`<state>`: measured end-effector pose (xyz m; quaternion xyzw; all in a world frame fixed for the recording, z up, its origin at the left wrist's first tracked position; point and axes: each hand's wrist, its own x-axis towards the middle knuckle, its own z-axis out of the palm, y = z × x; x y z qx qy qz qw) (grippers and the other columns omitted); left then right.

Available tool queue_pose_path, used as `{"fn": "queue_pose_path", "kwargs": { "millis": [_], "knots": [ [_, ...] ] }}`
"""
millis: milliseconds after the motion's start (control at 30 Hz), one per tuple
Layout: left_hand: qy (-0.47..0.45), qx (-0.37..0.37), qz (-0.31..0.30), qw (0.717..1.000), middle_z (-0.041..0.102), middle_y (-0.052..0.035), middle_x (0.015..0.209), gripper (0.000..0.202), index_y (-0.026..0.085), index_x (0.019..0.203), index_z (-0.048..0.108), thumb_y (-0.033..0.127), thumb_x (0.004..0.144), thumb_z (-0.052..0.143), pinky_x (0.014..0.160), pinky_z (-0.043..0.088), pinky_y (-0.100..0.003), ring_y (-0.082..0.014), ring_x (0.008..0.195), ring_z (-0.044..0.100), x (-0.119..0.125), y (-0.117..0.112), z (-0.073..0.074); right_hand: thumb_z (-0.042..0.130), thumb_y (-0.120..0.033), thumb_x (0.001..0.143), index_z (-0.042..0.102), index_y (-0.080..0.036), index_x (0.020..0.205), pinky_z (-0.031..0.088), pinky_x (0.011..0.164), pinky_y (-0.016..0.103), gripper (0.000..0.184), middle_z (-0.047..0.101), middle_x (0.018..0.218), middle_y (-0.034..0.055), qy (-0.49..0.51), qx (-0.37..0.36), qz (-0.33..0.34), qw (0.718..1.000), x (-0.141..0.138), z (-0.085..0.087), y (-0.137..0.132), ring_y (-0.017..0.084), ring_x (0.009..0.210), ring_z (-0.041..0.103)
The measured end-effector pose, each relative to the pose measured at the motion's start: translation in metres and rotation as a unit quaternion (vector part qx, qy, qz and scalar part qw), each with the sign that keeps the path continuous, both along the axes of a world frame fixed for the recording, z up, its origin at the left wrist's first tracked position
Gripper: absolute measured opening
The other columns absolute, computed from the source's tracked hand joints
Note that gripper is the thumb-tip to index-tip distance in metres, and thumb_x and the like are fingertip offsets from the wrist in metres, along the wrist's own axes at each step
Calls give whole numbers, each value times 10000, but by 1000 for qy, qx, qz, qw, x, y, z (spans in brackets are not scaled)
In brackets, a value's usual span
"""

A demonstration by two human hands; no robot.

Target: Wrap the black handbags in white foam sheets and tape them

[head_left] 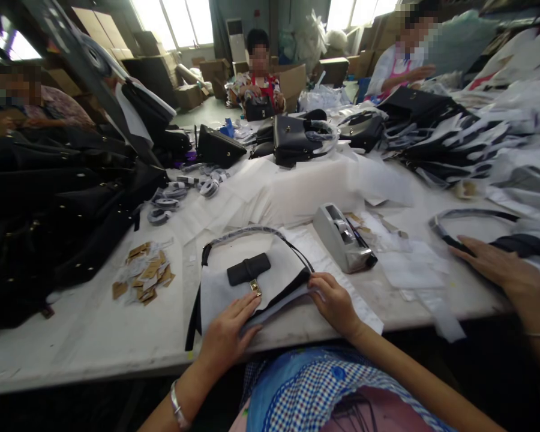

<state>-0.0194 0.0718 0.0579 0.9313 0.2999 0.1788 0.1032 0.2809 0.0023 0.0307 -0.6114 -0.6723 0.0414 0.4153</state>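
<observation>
Checked apron nearest; left fingers extended, resting on bag by gold clasp; right fingers pinching bag's edge.

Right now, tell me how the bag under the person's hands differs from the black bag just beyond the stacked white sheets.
Covering: white material hides much of the near bag's front; the far bag's black front shows bare.
Contact: the left hand and right hand touch the near bag; no hand touches the far bag.
Shared: both show black surfaces and gold-coloured metal.
</observation>
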Motion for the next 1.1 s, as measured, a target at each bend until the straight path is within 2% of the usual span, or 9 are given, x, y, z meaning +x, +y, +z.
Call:
{"fn": "queue_pose_path", "kwargs": {
  "millis": [167, 300, 400, 467, 567, 700, 833, 933, 1100],
  "knots": [
    [-11, 88, -17, 996, 556, -69, 1437, 521, 220, 1490, 388, 248, 985, 515, 1052, 525, -419, -220, 1280, 572, 1, -2, -23, 642, -147, 890, 647, -227, 930, 535, 933, 446, 90, 662, 1035, 79, -107, 34, -23, 993, 6, 18, -6, 259, 1044, 608],
    [-8, 113, -13, 993, 563, -82, 1429, 527, 200, 1495, 376, 202, 983, 504, 1028, 546, -437, -237, 1282, 569, 3, -5, -28, 661, -191, 912, 627, -245, 1229, 416, 1128, 475, 323, 663, 1247, 73, -196, 91, 93, 972, 2, 56, -4, 244, 1263, 545],
    [-10, 124, -7, 992, 565, -93, 1426, 527, 195, 1494, 378, 193, 982, 504, 1021, 548, -436, -242, 1284, 568, 4, -6, -27, 606, -130, 937, 474, -278, 1448, 251, 1225, 521, 548, 519, 1479, 56, -270, 71, 194, 940, -6, 71, 12, 245, 1438, 372],
    [-11, 126, -3, 992, 565, -100, 1424, 530, 199, 1496, 375, 197, 982, 504, 1025, 543, -429, -242, 1283, 568, 5, -7, -27, 563, -73, 941, 421, -299, 1488, 217, 1232, 537, 609, 485, 1510, 40, -277, 26, 236, 931, -5, 64, 25, 244, 1459, 337],
    [-8, 129, 5, 992, 570, -102, 1418, 546, 197, 1504, 364, 185, 977, 507, 1030, 537, -421, -240, 1278, 572, 7, -8, -30, 518, -51, 952, 416, -334, 1489, 280, 1211, 518, 616, 550, 1451, 15, -237, -28, 280, 930, 4, 32, 38, 229, 1396, 445],
    [22, 160, 39, 986, 543, -105, 1442, 570, 187, 1512, 351, 123, 962, 488, 1029, 531, -446, -263, 1290, 560, 15, -18, -32, 466, -66, 981, 423, -353, 1483, 315, 1189, 509, 579, 584, 1412, 5, -180, -38, 268, 946, 13, -7, 38, 214, 1336, 518],
    [103, 158, 81, 979, 384, -65, 1555, 665, 261, 1515, 348, 6, 907, 436, 1029, 501, -562, -334, 1400, 420, 35, -32, -17, 480, -82, 982, 465, -353, 1457, 322, 1180, 516, 547, 612, 1379, 14, -160, -24, 249, 955, 9, -12, 32, 214, 1306, 548],
    [120, 135, 100, 979, 391, -62, 1546, 635, 238, 1500, 373, 45, 904, 471, 1001, 494, -630, -364, 1412, 391, 47, -35, -11, 511, -107, 978, 507, -349, 1427, 337, 1169, 521, 510, 635, 1351, 20, -157, -15, 236, 959, 5, -11, 32, 218, 1285, 566],
    [67, 179, 87, 978, 515, -46, 1455, 561, 237, 1487, 398, 116, 951, 505, 1017, 506, -569, -324, 1330, 509, 43, -27, -31, 488, -67, 969, 534, -346, 1403, 341, 1159, 541, 518, 646, 1336, 18, -129, 1, 222, 966, 1, -11, 34, 221, 1249, 591]
  ]
}}
